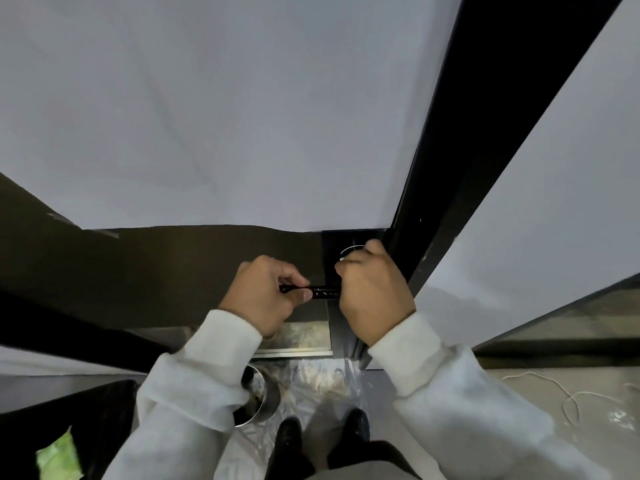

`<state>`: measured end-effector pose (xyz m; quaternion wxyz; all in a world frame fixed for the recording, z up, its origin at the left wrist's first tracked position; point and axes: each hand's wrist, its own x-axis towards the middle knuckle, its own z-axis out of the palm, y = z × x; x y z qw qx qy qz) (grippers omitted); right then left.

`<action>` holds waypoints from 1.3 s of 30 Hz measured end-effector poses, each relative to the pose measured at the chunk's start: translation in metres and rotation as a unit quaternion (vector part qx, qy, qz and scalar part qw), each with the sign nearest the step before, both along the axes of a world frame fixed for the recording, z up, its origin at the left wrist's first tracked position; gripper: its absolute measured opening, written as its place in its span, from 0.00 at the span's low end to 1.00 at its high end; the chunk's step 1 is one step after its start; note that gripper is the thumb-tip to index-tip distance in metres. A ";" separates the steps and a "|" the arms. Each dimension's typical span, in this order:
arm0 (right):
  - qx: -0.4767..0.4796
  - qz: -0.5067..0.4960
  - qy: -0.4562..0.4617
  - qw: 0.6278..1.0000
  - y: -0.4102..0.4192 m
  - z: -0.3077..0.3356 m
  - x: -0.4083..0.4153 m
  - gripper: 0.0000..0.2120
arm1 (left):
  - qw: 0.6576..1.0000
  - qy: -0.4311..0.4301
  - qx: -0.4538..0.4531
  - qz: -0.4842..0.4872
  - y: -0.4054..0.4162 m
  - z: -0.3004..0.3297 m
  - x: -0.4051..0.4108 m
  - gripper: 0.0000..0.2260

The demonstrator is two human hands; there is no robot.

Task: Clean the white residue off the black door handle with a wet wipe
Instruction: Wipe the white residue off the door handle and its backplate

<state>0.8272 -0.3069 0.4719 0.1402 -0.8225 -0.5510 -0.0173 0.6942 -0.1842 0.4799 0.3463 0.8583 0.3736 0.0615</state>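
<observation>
The black door handle (323,292) juts out level from a dark door, below a white covering sheet. My left hand (265,296) grips the handle's free end, thumb on its top. My right hand (372,289) is curled round the handle's base at the door plate, where a bit of white wet wipe (349,252) shows above the knuckles. The stretch of handle between my hands looks glossy black. Most of the wipe is hidden inside my right hand.
A black door frame (460,174) runs up on the right. On the floor stand a metal bowl (254,398) on crinkled plastic sheet (318,379), my black shoes (289,441), a black bin with green wrapping (59,452) at lower left, and a white cord (568,400) at right.
</observation>
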 end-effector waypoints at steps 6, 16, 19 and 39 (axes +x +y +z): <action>0.054 -0.056 0.075 0.994 0.000 0.004 0.005 0.09 | 0.999 -0.015 -0.029 0.018 0.001 -0.007 -0.005 0.03; 0.434 -0.284 0.703 0.486 -0.038 -0.050 -0.033 0.12 | 0.997 -0.072 -0.004 0.006 -0.006 -0.017 -0.016 0.07; 0.447 -0.288 0.739 0.414 -0.040 -0.041 -0.046 0.11 | 0.981 -0.169 -0.058 0.078 -0.022 -0.024 -0.031 0.15; 0.515 -0.359 0.707 0.324 0.024 -0.014 -0.104 0.03 | 0.980 -0.151 -0.122 0.035 0.022 -0.030 -0.129 0.13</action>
